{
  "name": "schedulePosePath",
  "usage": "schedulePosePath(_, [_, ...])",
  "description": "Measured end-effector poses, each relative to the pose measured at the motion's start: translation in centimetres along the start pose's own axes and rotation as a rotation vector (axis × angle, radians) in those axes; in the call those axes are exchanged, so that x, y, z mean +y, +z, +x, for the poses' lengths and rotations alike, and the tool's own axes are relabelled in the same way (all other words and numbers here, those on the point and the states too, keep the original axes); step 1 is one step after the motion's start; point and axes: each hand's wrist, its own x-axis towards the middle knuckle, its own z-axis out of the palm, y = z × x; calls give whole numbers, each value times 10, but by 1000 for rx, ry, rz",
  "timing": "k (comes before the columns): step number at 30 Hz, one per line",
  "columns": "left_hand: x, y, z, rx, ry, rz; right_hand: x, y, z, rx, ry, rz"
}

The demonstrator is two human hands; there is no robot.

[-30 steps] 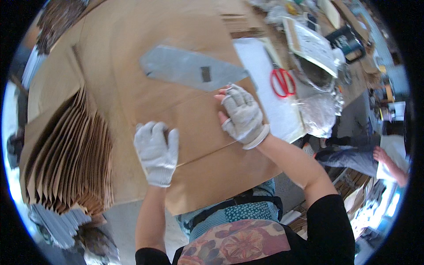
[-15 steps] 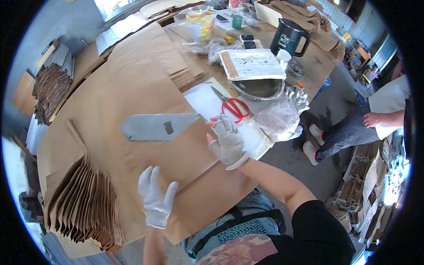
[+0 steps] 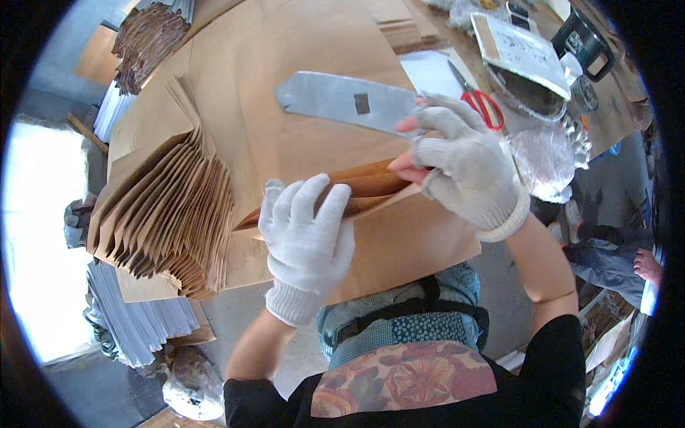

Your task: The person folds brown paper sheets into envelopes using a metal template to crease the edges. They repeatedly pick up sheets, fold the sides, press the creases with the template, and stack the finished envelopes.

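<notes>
A large sheet of brown paper (image 3: 300, 135) lies across the table, its near edge folded up. My left hand (image 3: 307, 235), in a white knit glove, presses flat on that fold near the front edge. My right hand (image 3: 460, 167), in a fingerless white glove, grips one end of a long flat metal blade (image 3: 342, 100), which lies over the paper and points left. My right fingertips also touch the raised fold (image 3: 371, 182).
A fanned stack of folded brown paper bags (image 3: 171, 214) sits left of my hands. Red-handled scissors (image 3: 481, 103), a white sheet, a metal bowl (image 3: 528, 78) under a board, a clear plastic bag and a dark mug (image 3: 585, 43) crowd the right. White sheets (image 3: 135, 321) lie below left.
My right hand has taken hold of the metal blade, which earlier lay free on the paper. The paper's near edge is now lifted into a fold, and my left hand moved onto it.
</notes>
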Motion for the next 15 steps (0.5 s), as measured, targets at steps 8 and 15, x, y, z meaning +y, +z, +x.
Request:
schedulePosePath(8, [30,0,-22,-11,-51,118,-24,-1,24,-508,68,101])
schedulePosePath(15, [72,8,-57,-725,-99,-412,-45,32,-18,97,-119,-108])
